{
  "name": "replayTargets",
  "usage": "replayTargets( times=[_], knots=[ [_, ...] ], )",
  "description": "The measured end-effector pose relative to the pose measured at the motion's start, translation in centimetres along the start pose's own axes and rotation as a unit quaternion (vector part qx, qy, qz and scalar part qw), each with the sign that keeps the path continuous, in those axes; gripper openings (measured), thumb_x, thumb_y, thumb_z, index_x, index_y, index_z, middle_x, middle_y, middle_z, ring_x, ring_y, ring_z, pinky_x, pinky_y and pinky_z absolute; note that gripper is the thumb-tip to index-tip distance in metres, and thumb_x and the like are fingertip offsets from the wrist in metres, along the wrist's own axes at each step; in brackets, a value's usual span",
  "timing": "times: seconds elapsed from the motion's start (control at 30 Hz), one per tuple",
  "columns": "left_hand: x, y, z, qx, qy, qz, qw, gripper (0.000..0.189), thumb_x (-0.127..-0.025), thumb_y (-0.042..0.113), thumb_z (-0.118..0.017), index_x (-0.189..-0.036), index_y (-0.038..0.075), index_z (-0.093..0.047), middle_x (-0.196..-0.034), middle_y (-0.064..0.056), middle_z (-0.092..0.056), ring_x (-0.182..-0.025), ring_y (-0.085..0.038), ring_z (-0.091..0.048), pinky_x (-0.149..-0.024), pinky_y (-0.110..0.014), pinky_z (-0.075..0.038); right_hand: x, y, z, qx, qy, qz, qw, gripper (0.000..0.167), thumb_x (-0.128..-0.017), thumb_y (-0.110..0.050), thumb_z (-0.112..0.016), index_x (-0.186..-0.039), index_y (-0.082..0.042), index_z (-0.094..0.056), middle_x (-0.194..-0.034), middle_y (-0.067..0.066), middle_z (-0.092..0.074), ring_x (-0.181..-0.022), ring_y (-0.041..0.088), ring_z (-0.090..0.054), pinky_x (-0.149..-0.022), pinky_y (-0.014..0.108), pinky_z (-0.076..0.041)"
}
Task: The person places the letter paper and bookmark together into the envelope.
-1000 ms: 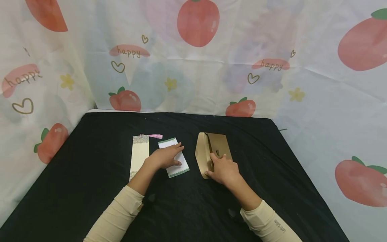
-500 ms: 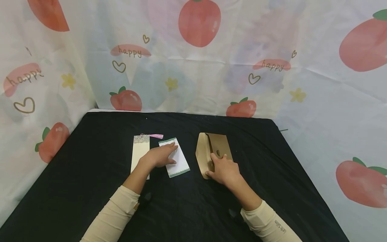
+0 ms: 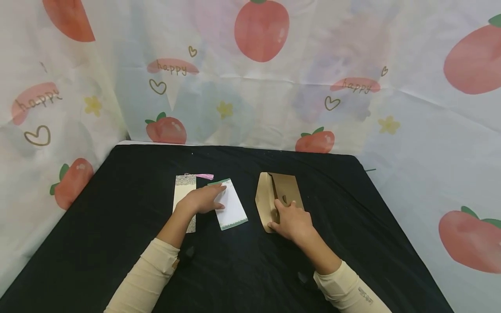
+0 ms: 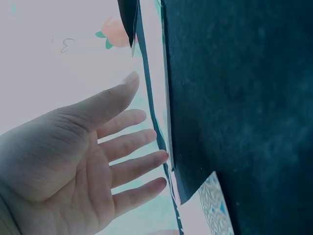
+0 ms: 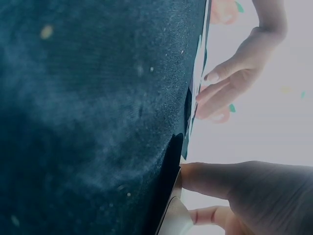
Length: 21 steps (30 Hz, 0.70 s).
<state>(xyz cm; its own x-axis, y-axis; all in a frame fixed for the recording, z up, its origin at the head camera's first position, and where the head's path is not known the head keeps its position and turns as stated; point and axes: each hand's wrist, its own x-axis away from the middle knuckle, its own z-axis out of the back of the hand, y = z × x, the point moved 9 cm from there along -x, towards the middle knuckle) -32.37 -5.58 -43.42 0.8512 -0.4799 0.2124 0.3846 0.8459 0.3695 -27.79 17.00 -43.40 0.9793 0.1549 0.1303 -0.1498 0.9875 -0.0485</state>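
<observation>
Holding left grip point(image 3: 201, 201) released over white card point(image 3: 233, 206) | touching envelope point(image 3: 288, 185) with right grip point(image 3: 294, 221), cannot tell if pinching | risking skid from light pressure

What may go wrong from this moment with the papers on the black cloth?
The envelope could crease or slide, as the right hand rests on it near its open flap. The left hand, at the white card, might nudge it into the cream bookmark close beside it.
</observation>
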Motion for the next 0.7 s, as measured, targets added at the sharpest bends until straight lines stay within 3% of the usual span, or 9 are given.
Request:
replayTargets(
  times=[0.7],
  knots=[
    [-0.19, -0.79, -0.09, 0.011, 0.004, 0.03, 0.9995, 0.067, -0.099, 0.026, -0.072, -0.156, 0.004, -0.044, -0.156, -0.017, -0.046, -0.145, -0.034, -0.042, -0.115, -0.053, -0.035, -0.07, -0.12, 0.02, 0.002, -0.002, 0.002, 1.0, 0.068, -0.089, -0.046, -0.08, -0.141, -0.011, -0.054, -0.118, 0.031, -0.06, -0.09, 0.043, -0.066, -0.072, 0.058, -0.055]
  ],
)
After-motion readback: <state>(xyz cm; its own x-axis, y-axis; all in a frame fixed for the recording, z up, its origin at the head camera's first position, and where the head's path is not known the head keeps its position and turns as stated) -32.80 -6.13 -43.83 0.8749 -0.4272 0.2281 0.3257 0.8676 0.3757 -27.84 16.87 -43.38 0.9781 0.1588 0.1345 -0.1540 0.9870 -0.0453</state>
